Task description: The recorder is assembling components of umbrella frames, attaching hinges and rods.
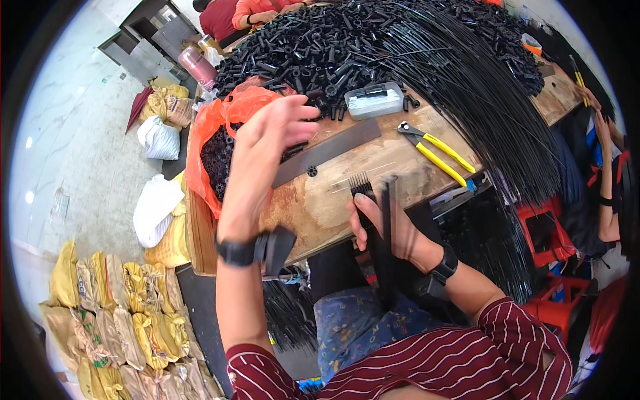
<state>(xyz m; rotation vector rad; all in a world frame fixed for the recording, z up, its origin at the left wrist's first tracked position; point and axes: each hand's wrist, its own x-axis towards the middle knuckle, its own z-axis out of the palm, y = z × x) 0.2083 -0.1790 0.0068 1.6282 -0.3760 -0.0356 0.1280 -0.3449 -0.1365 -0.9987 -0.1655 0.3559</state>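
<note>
My right hand [395, 230] is closed around a bundle of thin black rods [361, 190] just past the table's near edge. Their tips fan out side by side, and a dark blurred strip stands beside them. My left hand [275, 127] is raised over an orange plastic bag [200, 157], its fingers stretched apart and slightly blurred, with nothing visible in it. Small black notched rings [217, 163] fill the bag. One loose black ring [312, 171] lies on the wooden table [300, 227]. Thin pale wires [363, 175] lie beyond the bundle.
Yellow-handled pincers [440, 157], a flat dark metal bar [340, 148] and a clear box [375, 101] lie on the table. Behind them rise a heap of black tubular parts [287, 63] and long black rods [480, 100]. Other people sit around. Sacks [127, 300] line the floor at left.
</note>
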